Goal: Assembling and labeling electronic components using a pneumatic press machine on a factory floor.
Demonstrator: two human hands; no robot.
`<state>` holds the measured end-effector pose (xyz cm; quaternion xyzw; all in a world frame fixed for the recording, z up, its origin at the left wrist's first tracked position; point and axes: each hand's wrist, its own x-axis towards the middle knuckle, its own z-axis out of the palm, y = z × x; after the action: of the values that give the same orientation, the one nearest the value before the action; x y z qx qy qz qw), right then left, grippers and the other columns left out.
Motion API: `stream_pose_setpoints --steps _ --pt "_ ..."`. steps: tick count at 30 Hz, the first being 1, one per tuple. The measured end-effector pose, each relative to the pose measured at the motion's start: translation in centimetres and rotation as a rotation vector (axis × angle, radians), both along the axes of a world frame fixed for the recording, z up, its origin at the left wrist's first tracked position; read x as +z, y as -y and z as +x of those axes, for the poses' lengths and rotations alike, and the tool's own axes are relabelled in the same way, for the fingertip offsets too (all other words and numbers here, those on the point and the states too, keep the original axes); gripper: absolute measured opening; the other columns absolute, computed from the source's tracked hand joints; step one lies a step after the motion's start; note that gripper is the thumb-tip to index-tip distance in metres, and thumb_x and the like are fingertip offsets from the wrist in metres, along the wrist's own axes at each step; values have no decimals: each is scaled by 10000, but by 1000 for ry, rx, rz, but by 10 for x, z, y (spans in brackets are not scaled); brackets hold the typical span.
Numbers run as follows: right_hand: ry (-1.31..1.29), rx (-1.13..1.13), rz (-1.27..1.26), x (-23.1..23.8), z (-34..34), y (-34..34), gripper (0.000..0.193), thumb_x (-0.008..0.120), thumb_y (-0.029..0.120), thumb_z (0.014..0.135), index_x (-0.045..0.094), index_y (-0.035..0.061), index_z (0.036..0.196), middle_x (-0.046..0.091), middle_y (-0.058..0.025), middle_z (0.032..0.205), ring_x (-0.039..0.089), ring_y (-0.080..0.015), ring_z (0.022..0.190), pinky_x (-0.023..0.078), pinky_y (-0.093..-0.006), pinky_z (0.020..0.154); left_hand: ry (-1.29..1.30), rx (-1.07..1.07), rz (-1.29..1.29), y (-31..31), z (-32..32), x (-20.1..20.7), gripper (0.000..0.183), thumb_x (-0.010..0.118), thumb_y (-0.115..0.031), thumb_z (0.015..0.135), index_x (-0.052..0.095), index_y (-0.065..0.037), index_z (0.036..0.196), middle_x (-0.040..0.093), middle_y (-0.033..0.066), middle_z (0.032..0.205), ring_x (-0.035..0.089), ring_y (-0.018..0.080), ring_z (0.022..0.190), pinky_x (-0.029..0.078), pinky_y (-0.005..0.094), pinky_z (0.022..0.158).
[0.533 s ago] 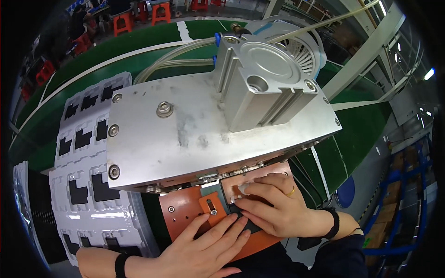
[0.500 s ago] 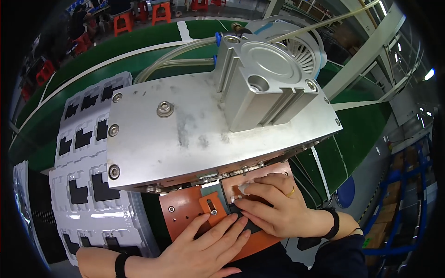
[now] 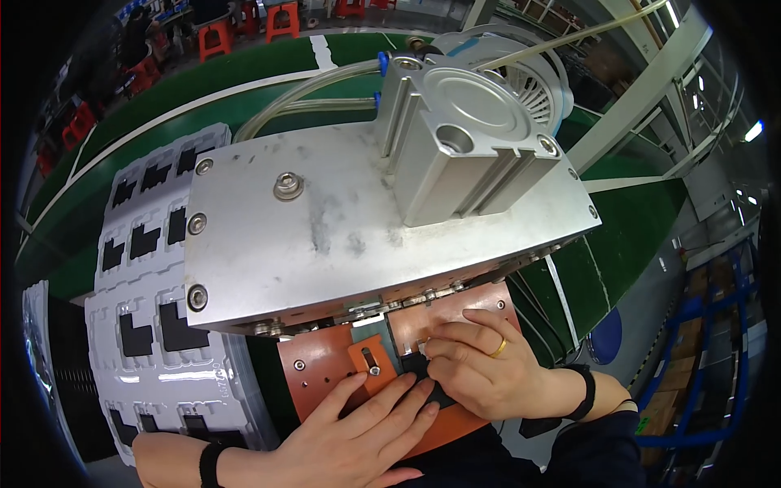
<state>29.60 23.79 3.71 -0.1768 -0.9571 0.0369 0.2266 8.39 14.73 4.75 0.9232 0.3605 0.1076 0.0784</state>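
Lower centre of frame: both hands on the orange base plate (image 3: 321,366) under the overhanging grey metal press plate (image 3: 350,228).

Right hand (image 3: 480,374), fingers curled, pinching a small black part (image 3: 419,366) at the notch beside the orange slotted bracket (image 3: 368,358). Ring on one finger, dark band on the wrist.

Left hand (image 3: 358,435) lies flat, fingers spread and extended, tips touching the black part from below.

Against half a second ago: almost nothing has shifted. Both hands keep the same grip and the same spot; the part has not left the notch. Reads to me as fine seating or aligning of the piece in the fixture, not a placing or lifting motion – slow, careful work still in progress.

Above, square pneumatic cylinder (image 3: 464,138) sits on the press plate, clear hoses (image 3: 301,102) running off to upper left.

Left of frame: white moulded trays (image 3: 154,325) holding more black parts, some pockets filled
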Motion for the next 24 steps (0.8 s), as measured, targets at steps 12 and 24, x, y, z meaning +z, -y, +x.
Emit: stream_pose_setpoints --steps 12,24 --pt "6 -50 15 -4 0 -1 360 650 170 738 619 99 1089 525 -80 1211 508 -255 1084 410 -352 793 2 17 -52 0 0 0 648 566 -589 839 550 -88 1250 516 106 1331 497 244 1194 351 459 993" --pt "-58 -35 -477 10 33 7 406 741 233 763 640 95 1131 552 -88 1204 563 -256 1039 443 -356 855 -55 35 -53 2 0 3 663 562 -630 818 577 -128 1251 512 79 1349 468 242 1209 257 450 1060"
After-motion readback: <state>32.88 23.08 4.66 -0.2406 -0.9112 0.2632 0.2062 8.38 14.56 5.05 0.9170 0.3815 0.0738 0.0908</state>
